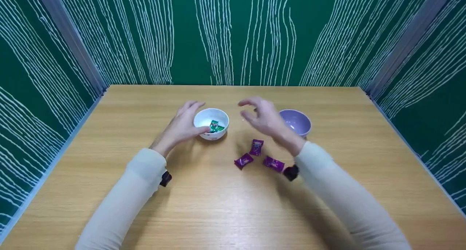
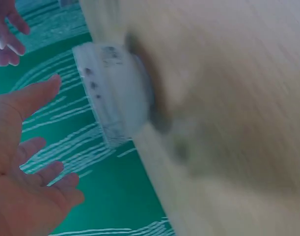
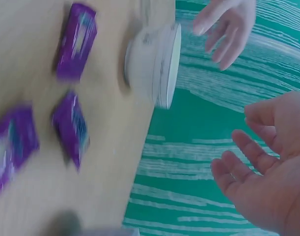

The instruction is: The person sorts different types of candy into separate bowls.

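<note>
A white bowl (image 1: 202, 117) with green-wrapped candies (image 1: 215, 127) inside stands left of centre on the table. My left hand (image 1: 184, 123) is at the bowl's left side, thumb and fingers spread; in the left wrist view a gap shows between that hand and the bowl (image 2: 118, 91). My right hand (image 1: 265, 116) hovers between the white bowl and a purple bowl (image 1: 299, 122), its fingers loosely bent with nothing between them. Three purple-wrapped candies (image 1: 257, 147) lie on the table near my right forearm.
The wooden table (image 1: 225, 213) ends at a green wall (image 1: 182, 35) with white wavy lines at the back. Similar green panels (image 1: 32, 97) flank it on both sides, with grey posts (image 1: 72, 38) in the corners.
</note>
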Tool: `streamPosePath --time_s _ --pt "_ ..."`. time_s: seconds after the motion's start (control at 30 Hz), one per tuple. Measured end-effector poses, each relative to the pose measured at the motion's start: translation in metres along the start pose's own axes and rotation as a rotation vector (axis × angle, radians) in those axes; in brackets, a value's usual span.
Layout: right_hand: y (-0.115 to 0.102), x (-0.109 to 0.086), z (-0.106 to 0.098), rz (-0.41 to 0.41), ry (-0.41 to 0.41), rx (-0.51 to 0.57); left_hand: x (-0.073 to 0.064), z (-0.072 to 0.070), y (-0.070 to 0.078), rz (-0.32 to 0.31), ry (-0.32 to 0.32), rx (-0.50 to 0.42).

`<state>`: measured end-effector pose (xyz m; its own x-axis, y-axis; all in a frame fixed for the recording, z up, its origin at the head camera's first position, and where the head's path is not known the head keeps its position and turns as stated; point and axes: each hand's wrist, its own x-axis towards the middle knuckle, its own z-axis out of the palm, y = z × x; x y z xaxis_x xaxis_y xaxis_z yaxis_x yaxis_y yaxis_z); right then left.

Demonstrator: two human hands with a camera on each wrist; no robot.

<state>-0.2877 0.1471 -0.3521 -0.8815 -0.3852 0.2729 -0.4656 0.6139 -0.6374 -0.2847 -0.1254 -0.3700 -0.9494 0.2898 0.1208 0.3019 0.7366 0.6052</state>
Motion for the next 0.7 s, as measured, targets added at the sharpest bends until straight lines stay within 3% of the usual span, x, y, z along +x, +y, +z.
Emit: streamPosePath --time_s 0.17,0.5,0.6,0.7 --pt "0.016 -0.013 -0.027 -0.004 0.017 -0.087 -0.002 0.001 0.024 0.104 0.02 0.09" --pt "0.074 -0.041 -0.055 0.015 -0.008 -0.139 -0.012 0.027 0.057 0.294 -0.072 0.136" --pt "0.089 -0.052 -0.063 0.067 -0.026 -0.127 -0.014 0.034 0.065 0.336 -0.111 0.152" --pt "0.101 -0.061 -0.072 0.142 -0.038 -0.073 -0.015 0.041 0.073 0.329 -0.162 0.167"
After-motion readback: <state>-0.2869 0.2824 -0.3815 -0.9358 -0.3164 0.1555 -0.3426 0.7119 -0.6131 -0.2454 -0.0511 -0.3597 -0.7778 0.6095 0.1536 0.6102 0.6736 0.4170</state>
